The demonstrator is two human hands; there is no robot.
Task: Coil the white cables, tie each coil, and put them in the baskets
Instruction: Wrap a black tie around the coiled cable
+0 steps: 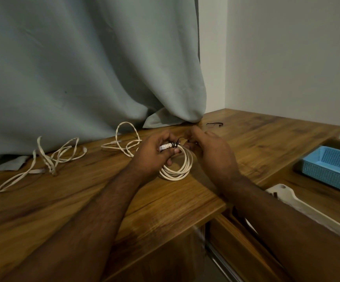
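Head camera: above a wooden table (73, 200), the left hand (155, 151) grips a coiled white cable (177, 167) while the right hand (209, 147) pinches a black tie (175, 143) round it. Tying step; next, probably cinch, then carry to the blue basket (332, 169).

Two bare forearms, hairy along their length, no sleeves reaching into view. Left hand (155, 151) and right hand (212, 151) uncovered: no gloves, rings, watch or bands visible. Short, plain nails on the fingers (176, 151).
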